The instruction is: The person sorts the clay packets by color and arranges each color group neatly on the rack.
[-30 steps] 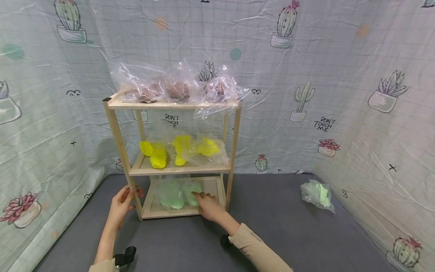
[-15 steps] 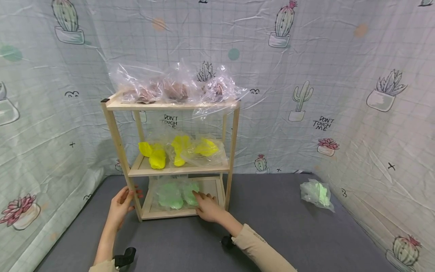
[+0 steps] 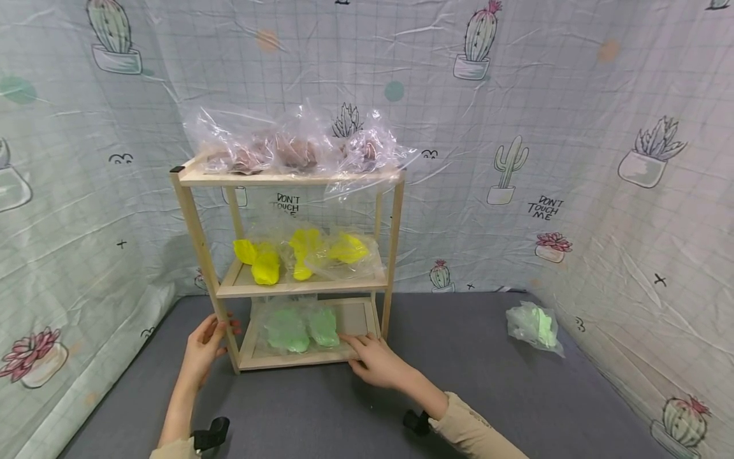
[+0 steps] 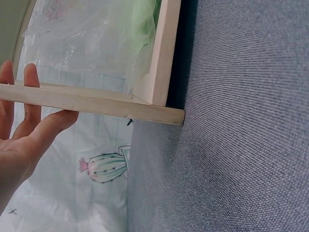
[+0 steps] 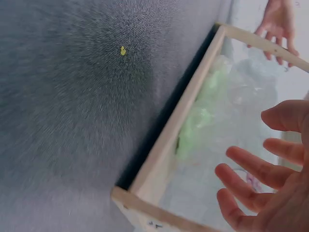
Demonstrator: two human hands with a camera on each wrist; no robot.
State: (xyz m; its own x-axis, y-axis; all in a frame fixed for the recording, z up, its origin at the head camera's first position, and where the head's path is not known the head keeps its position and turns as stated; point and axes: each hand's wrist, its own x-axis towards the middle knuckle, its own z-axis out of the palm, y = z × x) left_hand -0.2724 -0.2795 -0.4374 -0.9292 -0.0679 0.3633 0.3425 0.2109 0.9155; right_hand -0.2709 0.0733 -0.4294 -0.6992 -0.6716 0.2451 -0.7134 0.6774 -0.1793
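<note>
A three-tier wooden shelf rack [image 3: 304, 290] stands on the grey cloth. My left hand [image 3: 202, 344] grips its left front post low down; in the left wrist view fingers [image 4: 32, 76] reach past the post and another digit touches its near side. Two clear plastic bags with pale green contents, a left bag [image 3: 287, 331] and a right bag [image 3: 323, 327], lie side by side on the bottom tier. Beside them my right hand [image 3: 380, 363] hovers at the front edge, fingers loosely spread and holding nothing in the right wrist view.
Yellow pieces in clear bags [image 3: 266, 264] lie on the middle tier. Bags with brownish-pink contents [image 3: 298, 152] sit on top. Another green-filled bag [image 3: 539, 326] lies on the cloth at right. A cactus-print curtain [image 3: 459, 115] encloses the back and sides.
My right hand has drawn back to the right and toward me, off the right green bag. The left hand has stayed on the post.
</note>
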